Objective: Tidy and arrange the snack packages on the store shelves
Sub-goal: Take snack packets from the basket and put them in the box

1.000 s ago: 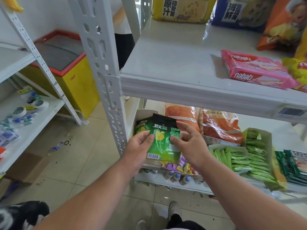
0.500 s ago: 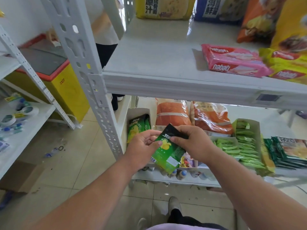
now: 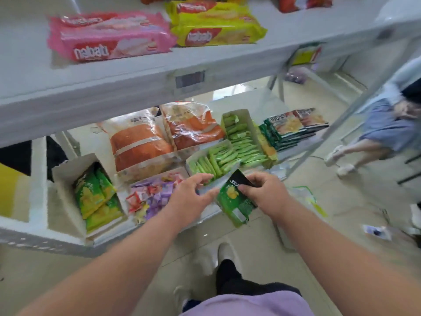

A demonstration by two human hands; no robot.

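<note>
Right now my right hand pinches the black top edge of the green snack packet, held in the air just in front of the lower shelf, while my left hand touches it with loosely curled fingers. I judge it light, crinkly and slippery, best taken by the sealed edges. Its open carton sits well to the left, beyond the loose candies.
</note>
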